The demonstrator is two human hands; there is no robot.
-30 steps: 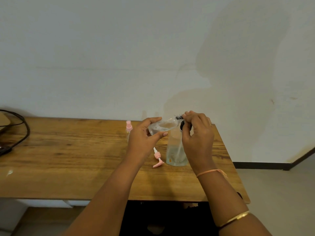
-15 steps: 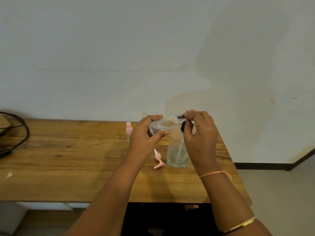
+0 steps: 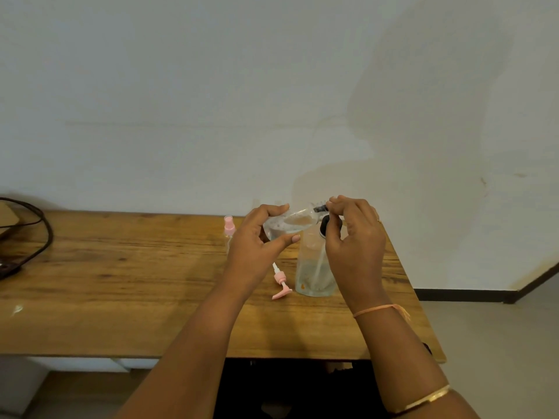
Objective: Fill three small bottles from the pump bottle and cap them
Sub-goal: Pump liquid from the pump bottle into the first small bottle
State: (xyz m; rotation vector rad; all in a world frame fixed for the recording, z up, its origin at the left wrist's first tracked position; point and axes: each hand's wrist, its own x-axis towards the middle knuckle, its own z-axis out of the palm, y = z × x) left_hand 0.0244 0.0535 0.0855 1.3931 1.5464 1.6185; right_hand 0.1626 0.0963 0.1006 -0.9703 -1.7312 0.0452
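Gripping tilted small bottle point(image 3: 290, 222) over wooden table point(image 3: 121, 282), left hand point(image 3: 257, 246); right hand point(image 3: 354, 237) fingers point(image 3: 340, 204) pinch black cap point(image 3: 320, 208); pale wall point(image 3: 211, 101) behind.

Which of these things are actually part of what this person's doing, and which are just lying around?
In the job: left hand holding the tilted small clear bottle; right hand pinching its black cap; big clear bottle; pink-capped small bottle; loose pink pump head, probably.
Lying about: black cable at the left end of the table.
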